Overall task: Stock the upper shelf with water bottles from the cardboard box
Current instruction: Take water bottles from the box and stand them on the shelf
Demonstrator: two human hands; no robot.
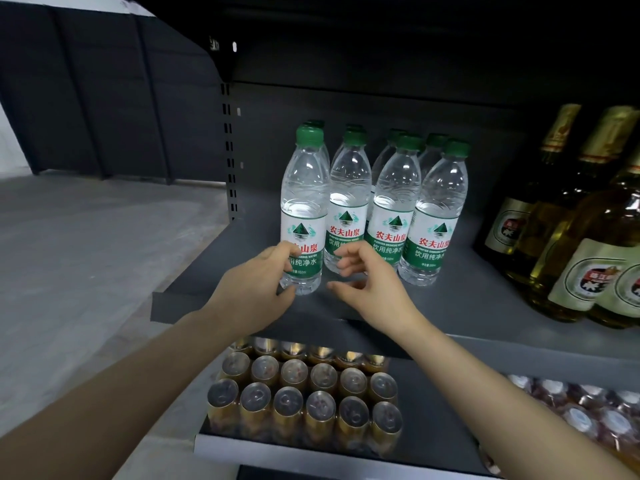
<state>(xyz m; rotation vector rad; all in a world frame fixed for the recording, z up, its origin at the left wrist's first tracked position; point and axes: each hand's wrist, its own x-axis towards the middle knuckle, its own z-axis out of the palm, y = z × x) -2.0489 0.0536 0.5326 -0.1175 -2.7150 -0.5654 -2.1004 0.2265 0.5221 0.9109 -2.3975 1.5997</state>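
Water bottle labels point(431, 242) read 农夫山泉 and 饮用纯净水.

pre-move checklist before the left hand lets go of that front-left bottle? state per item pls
1. Left hand grips the front-left bottle low on its body: ok.
2. Bottle upright, base on the shelf: ok.
3. Bottle in line with the front row: not ok, it stands nearer the shelf edge.
4. Right hand holds nothing, fingers loosely curled beside the bottle: ok.
5. Beer bottles stand apart to the right: ok.
6. Cardboard box for the next bottle: cannot tell, out of view.
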